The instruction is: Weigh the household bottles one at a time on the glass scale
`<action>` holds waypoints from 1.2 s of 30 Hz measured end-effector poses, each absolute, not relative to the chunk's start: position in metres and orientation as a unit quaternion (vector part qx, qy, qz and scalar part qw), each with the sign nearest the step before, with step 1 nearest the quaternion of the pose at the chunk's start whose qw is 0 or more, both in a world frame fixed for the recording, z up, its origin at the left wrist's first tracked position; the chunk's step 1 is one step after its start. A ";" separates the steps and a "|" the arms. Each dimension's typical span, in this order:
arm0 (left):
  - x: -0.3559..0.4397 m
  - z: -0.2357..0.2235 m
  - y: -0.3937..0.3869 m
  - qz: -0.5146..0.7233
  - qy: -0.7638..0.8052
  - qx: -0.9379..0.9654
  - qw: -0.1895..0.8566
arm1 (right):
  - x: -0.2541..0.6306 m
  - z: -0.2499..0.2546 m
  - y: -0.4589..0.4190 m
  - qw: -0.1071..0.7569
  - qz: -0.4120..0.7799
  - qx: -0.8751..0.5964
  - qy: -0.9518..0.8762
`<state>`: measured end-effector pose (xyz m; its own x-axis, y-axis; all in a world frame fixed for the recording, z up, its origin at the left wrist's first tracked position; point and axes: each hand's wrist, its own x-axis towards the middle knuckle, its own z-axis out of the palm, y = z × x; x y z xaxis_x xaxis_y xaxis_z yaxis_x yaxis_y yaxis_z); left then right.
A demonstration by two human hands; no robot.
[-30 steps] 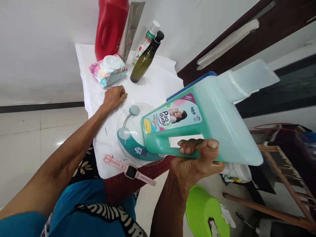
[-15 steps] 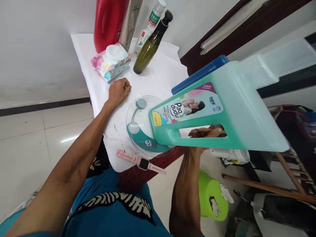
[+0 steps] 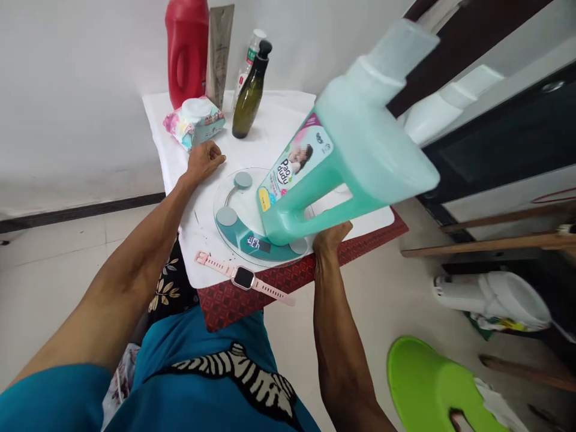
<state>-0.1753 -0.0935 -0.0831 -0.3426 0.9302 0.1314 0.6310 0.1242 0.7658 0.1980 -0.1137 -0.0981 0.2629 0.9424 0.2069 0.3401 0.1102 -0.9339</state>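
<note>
A large green Pao dudu detergent bottle [image 3: 288, 225] with a pale cap stands on a round glass scale [image 3: 226, 216], its top looming close to the camera. The scale's small display [image 3: 258, 243] is lit with digits. Resting on the white cloth left of the scale, my left hand [image 3: 206, 161] has its fingers curled in, holding nothing, near a pack of wipes [image 3: 193, 123]. Below the bottle's handle, my right hand [image 3: 332, 236] lies at the table's edge, partly hidden by the bottle; its fingers look folded and grip nothing I can see.
A pink-strapped watch [image 3: 243, 278] lies at the table's front edge. At the back stand a red jug [image 3: 186, 54], a grey-brown tube [image 3: 219, 57], a clear bottle [image 3: 245, 66] and a dark green bottle [image 3: 249, 96]. A green bin [image 3: 418, 372] is on the floor.
The camera view has shifted, so the bottle's top appears farther left and more of the table's right side shows. The scale's digits look different. Both hands keep about the same places.
</note>
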 end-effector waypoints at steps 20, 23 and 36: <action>0.041 0.018 -0.256 0.532 0.543 0.590 0.273 | 0.199 -0.087 -0.121 0.613 0.321 -0.598 -0.404; 0.054 0.015 -0.248 0.571 0.513 0.562 0.307 | 0.200 -0.087 -0.121 0.613 0.325 -0.596 -0.404; 0.031 0.013 -0.219 0.674 0.510 0.488 0.216 | 0.199 -0.088 -0.117 0.583 0.319 -0.612 -0.429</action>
